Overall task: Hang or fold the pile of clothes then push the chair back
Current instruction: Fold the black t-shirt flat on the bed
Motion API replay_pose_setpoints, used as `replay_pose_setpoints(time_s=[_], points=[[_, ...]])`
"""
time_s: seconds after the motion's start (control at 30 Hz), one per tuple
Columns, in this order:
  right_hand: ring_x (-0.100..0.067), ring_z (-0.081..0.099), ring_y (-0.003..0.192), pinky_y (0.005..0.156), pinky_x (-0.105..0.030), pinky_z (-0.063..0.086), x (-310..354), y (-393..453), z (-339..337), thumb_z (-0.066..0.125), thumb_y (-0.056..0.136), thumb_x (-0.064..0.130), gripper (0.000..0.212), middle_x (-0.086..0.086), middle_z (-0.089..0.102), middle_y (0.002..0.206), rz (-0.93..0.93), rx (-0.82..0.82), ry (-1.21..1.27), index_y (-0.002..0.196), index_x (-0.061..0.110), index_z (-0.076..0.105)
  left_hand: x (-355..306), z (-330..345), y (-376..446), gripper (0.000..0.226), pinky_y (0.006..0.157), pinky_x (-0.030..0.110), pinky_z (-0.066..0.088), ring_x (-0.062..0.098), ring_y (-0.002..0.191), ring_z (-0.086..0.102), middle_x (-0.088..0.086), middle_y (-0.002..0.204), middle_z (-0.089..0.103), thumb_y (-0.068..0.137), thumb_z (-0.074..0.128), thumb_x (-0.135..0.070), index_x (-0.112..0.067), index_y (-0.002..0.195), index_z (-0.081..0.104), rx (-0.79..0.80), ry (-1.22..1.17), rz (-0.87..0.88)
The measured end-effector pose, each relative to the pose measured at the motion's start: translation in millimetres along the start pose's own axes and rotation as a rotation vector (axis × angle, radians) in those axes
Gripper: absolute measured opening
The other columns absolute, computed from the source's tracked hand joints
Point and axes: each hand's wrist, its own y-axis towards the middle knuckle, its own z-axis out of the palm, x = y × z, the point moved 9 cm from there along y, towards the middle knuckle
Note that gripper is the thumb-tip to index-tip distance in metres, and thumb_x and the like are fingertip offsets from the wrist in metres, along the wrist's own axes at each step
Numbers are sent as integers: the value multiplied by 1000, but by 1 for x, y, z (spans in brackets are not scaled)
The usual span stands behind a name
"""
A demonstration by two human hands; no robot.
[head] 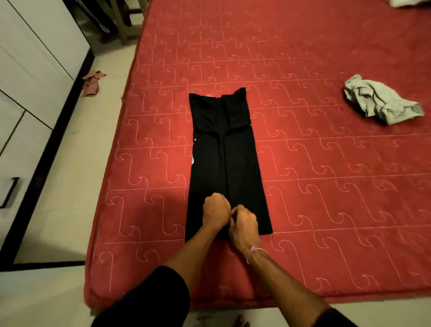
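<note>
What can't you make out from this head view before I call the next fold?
- Near hem of the black folded garment: covered by the left hand and right hand, fingers curled under, grip unclear.
- White cloth, top right: cut off by the frame edge.
- Wooden chair legs, top left: only the legs show, dim.
- Crumpled grey garment: type unclear.

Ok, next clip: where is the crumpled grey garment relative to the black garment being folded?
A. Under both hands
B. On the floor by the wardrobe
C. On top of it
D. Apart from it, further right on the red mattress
D: the grey garment lies crumpled on the red mattress, well clear of the black garment, while both hands, left and right, work at the black garment's near end.
</note>
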Motion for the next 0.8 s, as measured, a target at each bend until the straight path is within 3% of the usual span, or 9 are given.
replay_pose_setpoints(time_s=[0.07,0.17,0.27,0.37,0.47,0.53,0.6,0.63,0.8], points=[[-32,67,92,82,-44,53,-5,-5,5,57,92,5,13,-13,71,98,-47,55,55,100,6,68,10,6,-5,18,70,32,58,26,81,71,10,80,73,82,58,-6,-8,78,76,25,-99,0],[-16,68,90,83,-26,51,-13,-10,-11,59,95,7,19,-3,76,99,-90,38,151,104,10,75,22,0,-11,13,73,33,58,23,81,71,7,79,74,82,62,-8,-9,79,75,-38,-162,10],[-20,65,98,87,-32,51,-38,-12,-45,64,94,13,14,-2,72,104,-31,-184,92,107,13,70,35,-26,-21,11,73,31,49,25,94,65,8,97,69,91,63,-19,-10,94,68,-216,13,-20],[-34,56,110,95,-43,47,-76,-10,-64,69,92,21,33,-13,61,117,153,-287,11,119,7,57,58,-45,-30,41,88,38,48,31,114,52,16,124,52,94,64,-35,-7,121,50,-312,258,-161],[-31,63,99,85,-36,48,-105,-1,-57,74,90,26,37,-10,66,103,334,-172,160,116,7,57,88,-47,-30,56,91,40,48,38,119,56,23,129,54,93,68,-33,2,130,42,-253,144,-299],[-23,63,79,76,-31,48,-111,3,-49,77,88,27,26,-1,64,80,394,-112,270,102,10,62,101,-44,-21,42,87,41,51,37,108,63,20,113,64,91,72,-26,0,118,54,-224,-5,-295],[-18,56,64,68,-30,47,-116,4,-44,79,86,28,21,1,61,68,435,-102,344,84,12,66,109,-44,-13,20,78,43,57,30,82,67,13,83,68,87,77,-23,-5,86,66,-195,-117,-252],[-17,53,61,66,-30,47,-119,4,-42,80,85,28,23,1,59,65,452,-107,384,77,13,64,112,-43,-11,23,74,44,58,24,69,63,10,71,64,85,78,-21,-6,74,65,-167,-164,-252],[-23,66,66,64,-34,62,-119,-9,-41,76,89,13,26,-11,65,77,523,-88,703,77,11,53,113,-43,-14,18,60,32,50,18,71,58,5,75,64,83,79,-10,-8,77,62,-12,-334,-238]])
